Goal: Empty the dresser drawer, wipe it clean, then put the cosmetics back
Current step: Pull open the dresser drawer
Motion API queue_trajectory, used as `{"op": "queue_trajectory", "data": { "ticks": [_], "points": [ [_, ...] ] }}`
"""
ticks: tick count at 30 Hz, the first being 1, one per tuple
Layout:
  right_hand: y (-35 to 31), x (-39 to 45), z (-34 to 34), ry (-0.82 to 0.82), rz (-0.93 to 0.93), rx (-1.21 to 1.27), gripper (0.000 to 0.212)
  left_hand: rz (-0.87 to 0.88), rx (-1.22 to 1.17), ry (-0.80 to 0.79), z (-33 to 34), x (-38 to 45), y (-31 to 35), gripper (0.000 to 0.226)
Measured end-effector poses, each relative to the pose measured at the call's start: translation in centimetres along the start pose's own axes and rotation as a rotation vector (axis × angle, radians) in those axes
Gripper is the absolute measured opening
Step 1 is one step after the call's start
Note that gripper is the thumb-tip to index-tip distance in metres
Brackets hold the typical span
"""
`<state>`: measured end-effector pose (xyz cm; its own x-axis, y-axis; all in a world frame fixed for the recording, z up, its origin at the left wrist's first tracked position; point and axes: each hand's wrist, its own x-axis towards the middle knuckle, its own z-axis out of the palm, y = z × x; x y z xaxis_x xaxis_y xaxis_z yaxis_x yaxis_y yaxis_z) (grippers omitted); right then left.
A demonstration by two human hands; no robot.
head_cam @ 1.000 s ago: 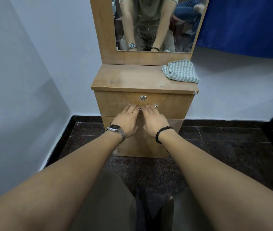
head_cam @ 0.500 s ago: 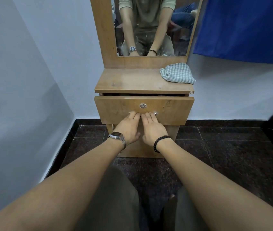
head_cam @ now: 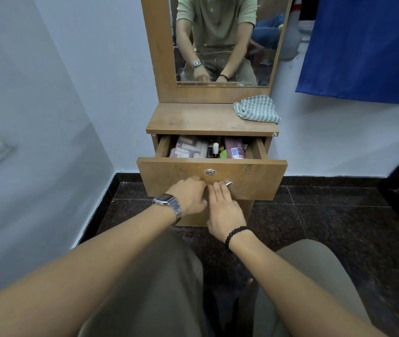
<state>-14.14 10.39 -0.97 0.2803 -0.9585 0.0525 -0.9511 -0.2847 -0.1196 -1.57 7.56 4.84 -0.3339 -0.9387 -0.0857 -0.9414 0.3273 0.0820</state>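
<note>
Evidently the brown wooden dresser drawer (head_cam: 247,177) — rigid, cosmetics-laden — is gripped at its metal handle (head_cam: 228,183) by curled left hand (head_cam: 190,195) and right hand (head_cam: 225,211) fingers.

handle (head_cam: 227,183): mostly hidden under fingers | drawer (head_cam: 211,177) rear: hidden beneath dresser top (head_cam: 208,119) | cosmetics labels: unreadable
</note>
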Motion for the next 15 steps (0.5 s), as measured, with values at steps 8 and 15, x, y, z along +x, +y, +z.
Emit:
{"op": "queue_trajectory", "data": {
  "ticks": [8, 15],
  "points": [
    [-1.1, -4.6, -0.1, -0.004, -0.01, 0.074, 0.079, 0.103, -0.129, 0.364, -2.2, -3.6, 0.5, 0.031],
    [-2.2, -6.9, -4.1, 0.057, -0.055, 0.246, 0.046, 0.027, 0.001, 0.245, -2.5, -5.0, -1.9, 0.033]
  ]
}}
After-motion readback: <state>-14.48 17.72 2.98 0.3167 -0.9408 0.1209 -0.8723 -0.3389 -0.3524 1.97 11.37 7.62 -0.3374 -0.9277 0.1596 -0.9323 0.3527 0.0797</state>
